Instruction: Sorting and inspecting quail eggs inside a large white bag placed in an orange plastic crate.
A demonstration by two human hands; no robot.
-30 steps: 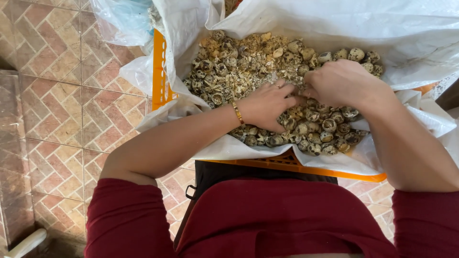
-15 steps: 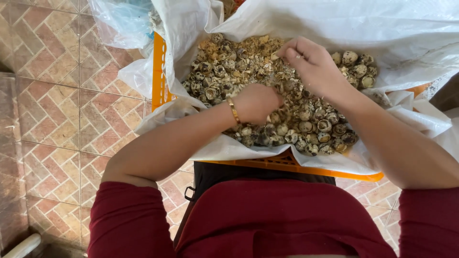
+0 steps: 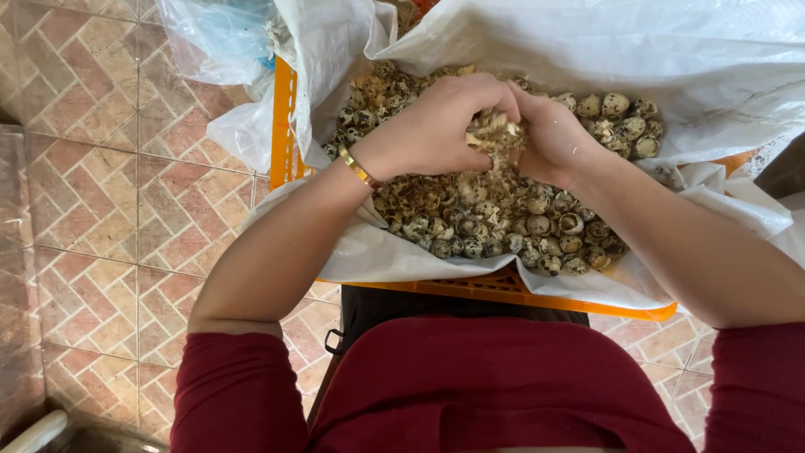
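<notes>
Reddish herringbone floor tiles [image 3: 92, 210] run under everything, and on them stands the orange plastic crate [image 3: 283, 126] I am working over, lined with a white woven sack [image 3: 671, 50] whose edges fold out over the crate's rim.

Between both my hands I hold a clump of pale broken shell bits [image 3: 495, 134], raised just above the heap. My left hand [image 3: 436, 126] curls over the clump from the left, fingers bent down around it; my right hand [image 3: 558, 138] presses in from the other side, so that the two meet with the shell bits squeezed between them. Each grip is closed on that same clump, and crumbs cling to my right palm and wrist.

Right below lies the heap of small speckled eggs [image 3: 503, 218], mottled brown and cream, filling the hollow of the sack; some are whole, others cracked. More whole ones lie at the far right near the sack's fold.

A thin gold bangle [image 3: 359, 168] sits on my left wrist. My dark red sleeves [image 3: 239, 394] stop above the elbows. A clear bluish plastic bag [image 3: 222, 38] lies on the tiles beyond the crate's left corner, touching the sack.
</notes>
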